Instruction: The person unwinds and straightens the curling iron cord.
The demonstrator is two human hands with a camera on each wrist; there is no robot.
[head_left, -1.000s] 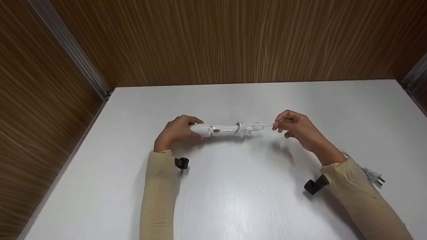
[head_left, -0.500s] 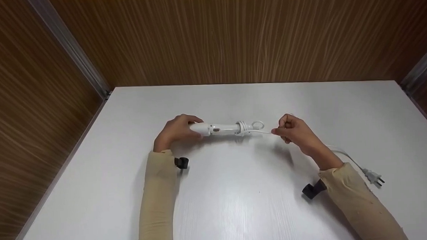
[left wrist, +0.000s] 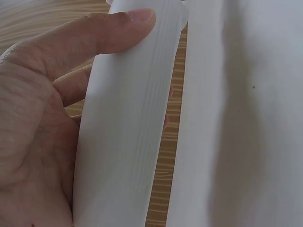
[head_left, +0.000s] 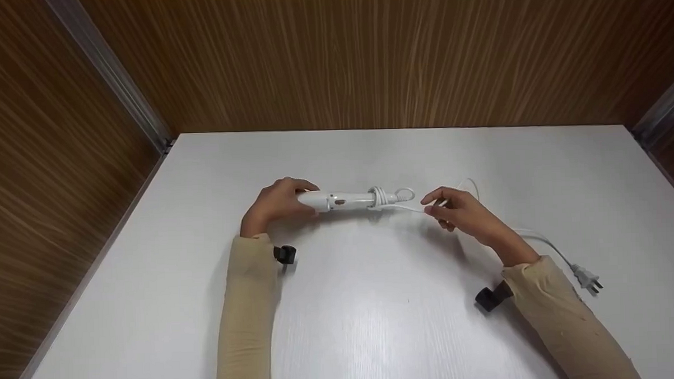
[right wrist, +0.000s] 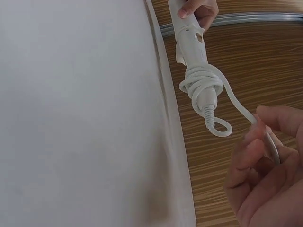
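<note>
the white two-pin plug [head_left: 588, 278] lies on the white worktop [head_left: 375, 323] right of the white plastic wand-shaped appliance [head_left: 343, 200], so a snag there could jerk the white flat cord [head_left: 410, 208]. the right hand [head_left: 461, 214] only pinches that cord, which could slip and loosen the coils, while the left hand [head_left: 276, 205], curled round the appliance held just above the worktop, could let it twist.

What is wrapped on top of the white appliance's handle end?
White cord is coiled in a few turns round the appliance handle, with a hanging loop past it. The right hand pinches the free cord. The left hand covers the other end.
</note>
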